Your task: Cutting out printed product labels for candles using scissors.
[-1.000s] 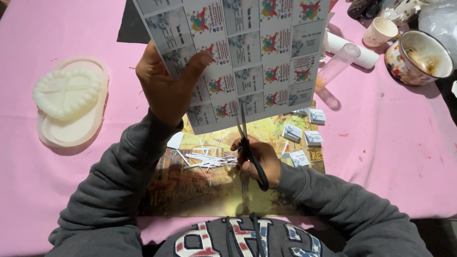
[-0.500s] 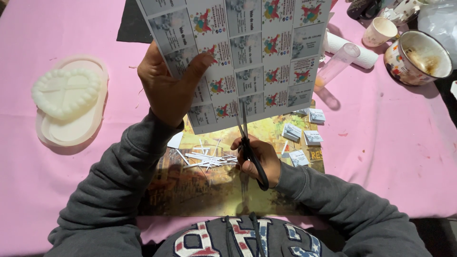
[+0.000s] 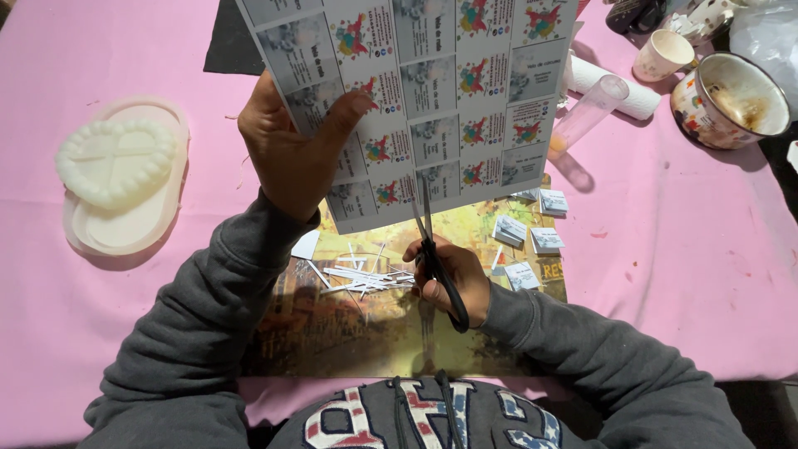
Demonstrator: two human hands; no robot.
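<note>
We're looking down on a table under a pink cloth [image 3: 125, 349], and on the far left sits a cream heart-shaped mould [image 3: 116, 162] resting in a pale oval tray [image 3: 125, 237]. Moving in, our left hand [image 3: 291, 158] is grasping the printed sheet of small cards [image 3: 432, 91], thumb across its front, holding it up off the table. Beneath it lies a colourful picture mat [image 3: 366, 324] with thin white paper trimmings [image 3: 366, 278] scattered on it. Now the centre: our right hand [image 3: 453, 274] is clenched through the handles of black scissors [image 3: 432, 249], blades pointing up into the sheet's lower edge between two columns of cards. Just to the right, a few cut cards [image 3: 532, 233] lie on the mat's corner. Further right we have a clear plastic tube [image 3: 586, 116], a white roll [image 3: 615, 91], a small cream cup [image 3: 662, 56] and a patterned enamel mug [image 3: 727, 100]. Against half a second ago, the sheet has shifted only slightly, and the scissors sit at much the same spot on the edge.
</note>
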